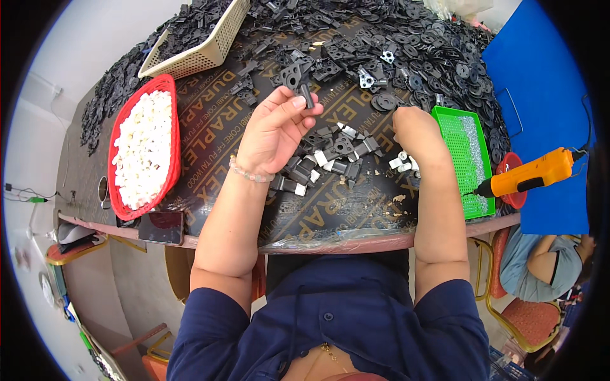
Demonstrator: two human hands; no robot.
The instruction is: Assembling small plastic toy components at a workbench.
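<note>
My left hand (277, 127), with a beaded bracelet at its wrist, pinches a black plastic part (294, 78) that has a holed flange and a short tube. My right hand (420, 134) is closed, knuckles up, beside the black discs (385, 101); whatever its fingers hold is hidden. Between the forearms lies a small heap of black parts with white pieces fitted (343, 147). Several loose white pieces (401, 162) lie against the right wrist. A green basket (486, 136) with small silvery pieces stands just right of that hand.
A red basket of white pieces (175, 127) is at left, near a phone (161, 227). Large piles of black parts (438, 54) ring the far side around a beige crate (184, 66). An orange electric screwdriver (534, 173) hangs over a red bowl (516, 198) at right.
</note>
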